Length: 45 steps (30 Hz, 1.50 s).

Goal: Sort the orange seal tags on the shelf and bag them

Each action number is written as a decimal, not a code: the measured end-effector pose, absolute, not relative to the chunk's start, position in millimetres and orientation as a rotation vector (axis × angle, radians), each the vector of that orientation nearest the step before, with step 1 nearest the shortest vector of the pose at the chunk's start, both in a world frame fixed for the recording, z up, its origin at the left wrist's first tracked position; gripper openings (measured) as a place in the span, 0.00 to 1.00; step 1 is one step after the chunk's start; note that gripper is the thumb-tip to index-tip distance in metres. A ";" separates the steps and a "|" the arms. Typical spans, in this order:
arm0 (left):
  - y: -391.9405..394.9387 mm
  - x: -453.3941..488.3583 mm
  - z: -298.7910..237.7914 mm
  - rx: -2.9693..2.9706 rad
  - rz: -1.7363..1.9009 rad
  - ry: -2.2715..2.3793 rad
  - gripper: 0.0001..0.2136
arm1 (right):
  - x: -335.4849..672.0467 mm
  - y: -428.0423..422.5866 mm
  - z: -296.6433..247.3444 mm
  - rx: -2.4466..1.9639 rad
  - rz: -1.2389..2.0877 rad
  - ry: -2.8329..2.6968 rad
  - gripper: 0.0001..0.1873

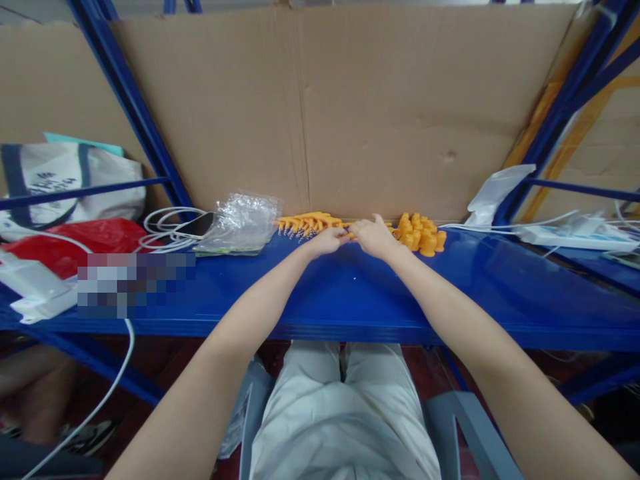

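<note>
Both hands meet at the back of the blue table, close together. My left hand [326, 243] has its fingers curled in at a small orange piece, mostly hidden behind the fingers. Beside it, my right hand [373, 237] is bent over the same spot, fingers pointing left and thumb side raised; what it grips is covered. Left of the hands lies a row of slim orange plastic pieces [310, 220] with small curly metal chains or springs hanging toward me. A cluster of chunky orange plastic pieces [420, 233] stands just right of my right hand.
A stack of clear plastic bags [240, 227] lies left of the orange row, near coiled white cables [167, 227] and a red bag [80, 247]. White power strips [580, 233] sit at the right. A cardboard wall [375, 113] and blue posts close the back.
</note>
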<state>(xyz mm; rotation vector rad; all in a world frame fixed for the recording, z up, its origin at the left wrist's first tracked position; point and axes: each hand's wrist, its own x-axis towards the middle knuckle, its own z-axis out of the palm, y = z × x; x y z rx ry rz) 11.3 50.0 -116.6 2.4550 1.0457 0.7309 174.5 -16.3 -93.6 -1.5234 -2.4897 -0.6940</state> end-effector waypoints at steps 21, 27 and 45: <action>29.7 20.3 -121.2 2.872 0.577 1.318 0.11 | 182.3 -12.7 -98.2 -1.611 -0.429 -2.480 0.13; 32.3 25.4 -118.4 2.579 0.704 1.204 0.10 | 183.3 -16.4 -94.2 -1.587 -0.593 -2.402 0.16; 26.6 12.4 -99.5 1.451 0.496 0.818 0.09 | 191.1 -6.9 -94.1 -1.296 -0.778 -2.334 0.19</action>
